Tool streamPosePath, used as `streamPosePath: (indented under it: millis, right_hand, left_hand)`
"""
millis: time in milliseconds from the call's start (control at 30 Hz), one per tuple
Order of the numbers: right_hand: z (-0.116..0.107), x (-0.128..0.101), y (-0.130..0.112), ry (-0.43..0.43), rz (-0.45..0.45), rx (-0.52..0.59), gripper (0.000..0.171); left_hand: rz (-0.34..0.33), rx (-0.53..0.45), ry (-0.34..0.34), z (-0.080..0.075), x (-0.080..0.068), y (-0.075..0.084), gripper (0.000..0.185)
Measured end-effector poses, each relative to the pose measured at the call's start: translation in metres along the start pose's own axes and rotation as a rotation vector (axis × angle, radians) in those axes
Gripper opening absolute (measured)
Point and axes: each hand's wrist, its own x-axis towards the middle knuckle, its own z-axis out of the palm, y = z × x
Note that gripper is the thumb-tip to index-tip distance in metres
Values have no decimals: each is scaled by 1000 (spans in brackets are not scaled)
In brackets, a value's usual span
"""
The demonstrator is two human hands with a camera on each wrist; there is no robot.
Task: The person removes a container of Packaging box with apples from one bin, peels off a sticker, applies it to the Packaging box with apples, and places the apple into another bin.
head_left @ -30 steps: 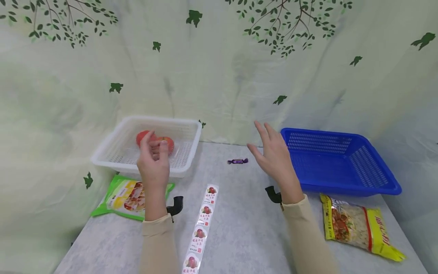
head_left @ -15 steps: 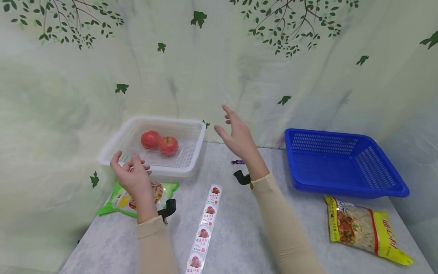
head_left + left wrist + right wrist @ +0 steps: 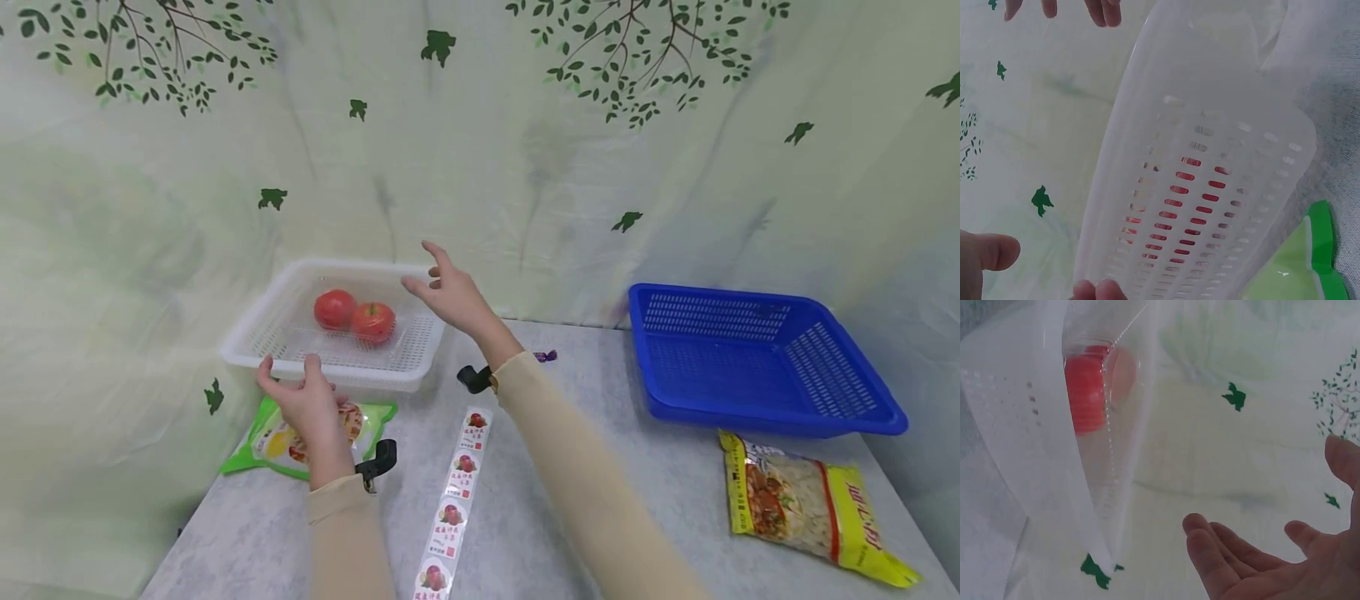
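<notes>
The white basket [image 3: 337, 354] sits at ten o'clock on the bench [image 3: 570, 467], two tomatoes [image 3: 354, 315] inside. My left hand [image 3: 303, 406], fingers spread, nears its front rim; my right hand [image 3: 450, 292], wide, hovers by the far corner. I'd grip both rims evenly, keeping it level.

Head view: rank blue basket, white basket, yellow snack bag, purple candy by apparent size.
1. blue basket
2. white basket, not much smaller; it sits a bit farther back, so the true order is unsure
3. yellow snack bag
4. purple candy, partly hidden by the right sleeve
</notes>
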Motion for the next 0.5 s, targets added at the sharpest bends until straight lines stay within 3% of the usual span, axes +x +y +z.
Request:
streamPosePath:
  millis: [100, 233, 500]
  right_hand:
    - [11, 8, 1, -74, 54, 25, 84]
    - [26, 15, 4, -147, 110, 130, 88]
    - [58, 23, 14, -183, 234, 303, 88]
  left_hand:
    - [-45, 24, -38, 4, 1, -3, 75]
    - [-66, -29, -63, 9, 1, -6, 78]
    - [-85, -132, -94, 14, 3, -14, 75]
